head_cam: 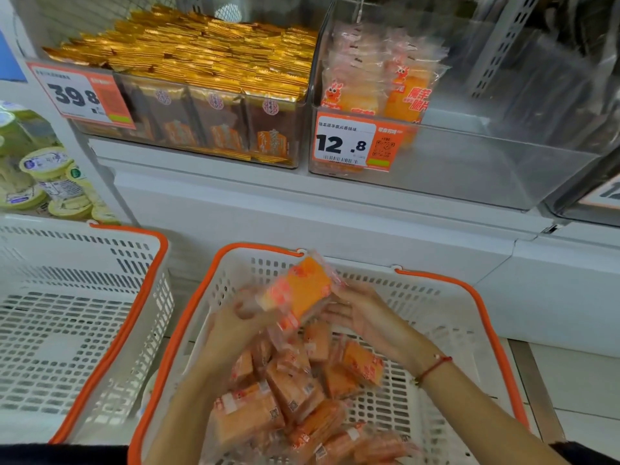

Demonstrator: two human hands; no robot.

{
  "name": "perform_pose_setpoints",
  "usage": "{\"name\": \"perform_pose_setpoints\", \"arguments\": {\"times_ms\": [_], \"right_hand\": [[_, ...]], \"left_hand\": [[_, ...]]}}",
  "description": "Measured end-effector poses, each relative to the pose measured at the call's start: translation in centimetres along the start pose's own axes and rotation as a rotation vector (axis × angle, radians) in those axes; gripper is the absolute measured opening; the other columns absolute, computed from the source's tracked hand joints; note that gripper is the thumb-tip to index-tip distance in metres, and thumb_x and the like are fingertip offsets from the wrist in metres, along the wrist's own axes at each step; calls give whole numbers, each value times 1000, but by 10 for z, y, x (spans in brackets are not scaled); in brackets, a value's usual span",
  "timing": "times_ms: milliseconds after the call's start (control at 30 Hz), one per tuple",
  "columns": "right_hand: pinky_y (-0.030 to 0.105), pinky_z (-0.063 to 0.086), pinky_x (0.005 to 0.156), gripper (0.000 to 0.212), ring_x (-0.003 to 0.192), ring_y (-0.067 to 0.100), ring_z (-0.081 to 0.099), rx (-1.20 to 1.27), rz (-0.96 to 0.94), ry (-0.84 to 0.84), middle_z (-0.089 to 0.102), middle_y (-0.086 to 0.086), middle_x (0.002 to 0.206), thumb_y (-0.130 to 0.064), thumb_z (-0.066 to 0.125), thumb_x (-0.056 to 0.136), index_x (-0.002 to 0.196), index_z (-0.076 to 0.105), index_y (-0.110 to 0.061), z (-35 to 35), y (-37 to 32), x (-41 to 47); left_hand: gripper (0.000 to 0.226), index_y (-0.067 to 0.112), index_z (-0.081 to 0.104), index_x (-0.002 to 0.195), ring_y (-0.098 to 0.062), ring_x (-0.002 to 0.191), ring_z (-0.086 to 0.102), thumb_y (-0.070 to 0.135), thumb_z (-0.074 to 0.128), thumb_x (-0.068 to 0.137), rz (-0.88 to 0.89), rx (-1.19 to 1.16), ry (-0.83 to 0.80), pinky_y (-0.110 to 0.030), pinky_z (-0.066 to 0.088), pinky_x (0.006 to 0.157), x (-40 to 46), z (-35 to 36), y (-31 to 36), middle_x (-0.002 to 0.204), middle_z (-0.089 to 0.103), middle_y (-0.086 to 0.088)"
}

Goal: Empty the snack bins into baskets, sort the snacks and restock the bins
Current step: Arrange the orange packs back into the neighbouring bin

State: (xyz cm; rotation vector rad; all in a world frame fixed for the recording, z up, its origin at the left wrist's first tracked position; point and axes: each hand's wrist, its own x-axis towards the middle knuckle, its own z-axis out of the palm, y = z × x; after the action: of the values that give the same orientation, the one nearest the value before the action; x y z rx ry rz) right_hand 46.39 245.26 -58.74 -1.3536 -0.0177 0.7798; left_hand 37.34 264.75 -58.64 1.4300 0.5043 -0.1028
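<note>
At the centre of the frame both hands hold a small stack of orange snack packets (298,293) above the white basket (446,317) with orange rim. The left hand (235,325) curls round the stack's left end; the right hand (360,318) presses its right side with fingers nearly straight. More orange packets (295,394) lie heaped in the basket below (blurred). A second basket (73,313) sits at lower left. At upper right, a clear bin (469,169) holds a few packets (379,85) in its left corner; the upper left bin (208,129) is full of gold packets (201,52).
</note>
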Motion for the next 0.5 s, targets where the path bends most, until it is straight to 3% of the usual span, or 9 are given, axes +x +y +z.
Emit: {"name": "perform_pose_setpoints", "arguments": {"times_ms": [100,200,300,400,433,500], "right_hand": [[30,54,91,34,109,27,65,303,16,-5,67,18,116,-13,55,94,125,51,2,20,25,3],[35,51,99,43,117,28,61,332,55,-99,64,16,125,-8,60,92,132,46,-1,29,35,9],[33,49,100,49,115,21,61,-34,142,-161,62,9,128,-3,65,88,134,51,-12,27,40,20],[28,47,96,46,125,23,52,-691,280,-11,50,7,141,-26,63,93,135,47,-17,32,70,39],[31,44,98,59,131,27,46,-834,319,-7,42,9,147,-43,59,91,141,40,-18,34,87,38],[40,43,105,102,129,27,48,-894,406,5,40,8,149,-71,56,68,151,25,-21,37,114,42]], "left_hand": [[79,14,52,137,-15,114,64,50,80,73,10,-142,33,-35,46,100,6,-2,-6,124,67,-4],[49,3,62,122,-22,107,67,33,71,85,28,-213,78,-28,50,91,8,4,-14,114,71,-11],[63,21,57,130,-18,100,70,36,82,74,68,-209,280,-38,51,92,13,-2,-17,106,74,0],[67,37,50,130,-1,80,70,24,83,74,140,-129,449,-26,50,73,18,-9,-11,82,73,19],[65,36,51,128,2,76,69,23,83,73,160,-134,474,-26,50,71,19,-9,-7,77,72,20],[62,16,58,128,-13,85,70,22,84,72,189,-173,509,-35,55,80,17,-9,-1,83,73,2]]}}
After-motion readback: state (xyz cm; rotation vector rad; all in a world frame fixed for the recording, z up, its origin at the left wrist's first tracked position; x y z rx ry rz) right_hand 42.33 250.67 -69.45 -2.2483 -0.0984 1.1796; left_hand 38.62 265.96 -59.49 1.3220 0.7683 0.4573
